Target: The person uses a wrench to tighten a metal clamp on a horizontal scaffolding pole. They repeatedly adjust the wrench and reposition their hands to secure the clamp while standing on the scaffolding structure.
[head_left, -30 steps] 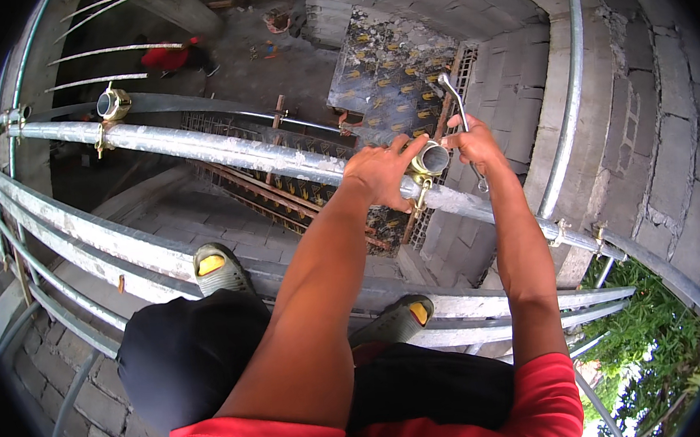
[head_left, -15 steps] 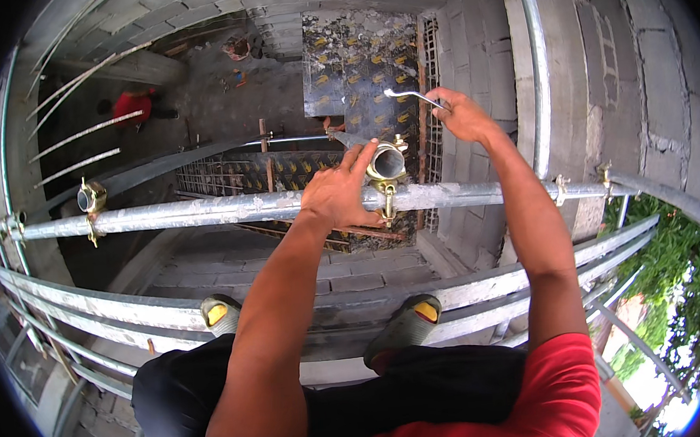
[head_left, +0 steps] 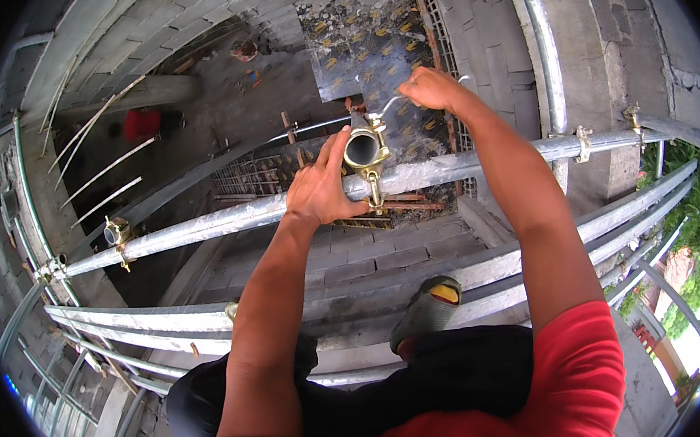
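A horizontal scaffold pipe (head_left: 252, 215) crosses in front of me. A brass-coloured coupler (head_left: 374, 186) on it clasps a second pipe (head_left: 362, 147), whose round open end faces me. My left hand (head_left: 319, 184) is closed over the horizontal pipe, thumb on the near side and fingers pressed along the clamped pipe's left side. In my right hand (head_left: 430, 91) is a bent metal wrench (head_left: 392, 105), its handle end showing behind the wrist. The wrench's working end is at the coupler's upper right bolt; whether it is seated there I cannot tell.
Another coupler (head_left: 117, 231) sits farther left on the pipe. My sandalled foot (head_left: 428, 314) rests on metal planks (head_left: 531, 258). Far below, a person in red (head_left: 142, 124) is on the lower level. Rebar rods (head_left: 112, 178) jut out at left; an upright pipe (head_left: 544, 51) stands at right.
My right hand has brought the wrench down and left to the coupler, from raised clear of it. My left hand stays at the clamped pipe. The whole view has tilted.
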Tool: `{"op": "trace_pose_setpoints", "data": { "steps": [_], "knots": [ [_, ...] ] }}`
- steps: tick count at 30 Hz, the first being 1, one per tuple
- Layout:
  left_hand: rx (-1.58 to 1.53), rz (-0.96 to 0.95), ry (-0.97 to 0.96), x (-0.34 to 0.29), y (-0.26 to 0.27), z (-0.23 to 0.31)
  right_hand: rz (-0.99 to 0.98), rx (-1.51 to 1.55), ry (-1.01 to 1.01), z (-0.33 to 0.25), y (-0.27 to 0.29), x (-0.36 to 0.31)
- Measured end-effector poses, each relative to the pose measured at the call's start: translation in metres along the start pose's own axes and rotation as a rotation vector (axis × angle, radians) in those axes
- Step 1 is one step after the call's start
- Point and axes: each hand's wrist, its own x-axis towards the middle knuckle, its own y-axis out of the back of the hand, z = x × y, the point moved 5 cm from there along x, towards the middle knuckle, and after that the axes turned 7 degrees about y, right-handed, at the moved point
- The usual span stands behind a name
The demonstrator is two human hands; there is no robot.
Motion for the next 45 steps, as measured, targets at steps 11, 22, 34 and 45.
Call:
{"op": "trace_pose_setpoints", "data": {
  "steps": [11,22,34,45],
  "knots": [
    [0.002,0.018,0.002,0.0,0.001,-0.002,-0.151,-0.041,0.126,-0.008,0.003,0.035],
    [-0.013,-0.01,0.015,0.003,-0.001,-0.004,-0.171,-0.186,0.263,-0.006,0.001,0.034],
    [-0.072,0.039,-0.013,0.004,-0.007,0.0,0.016,-0.08,0.378,-0.146,0.1,-0.074],
    [-0.049,0.072,-0.041,0.0,-0.005,0.002,0.611,1.178,0.062,-0.05,0.109,-0.101]
  ]
}}
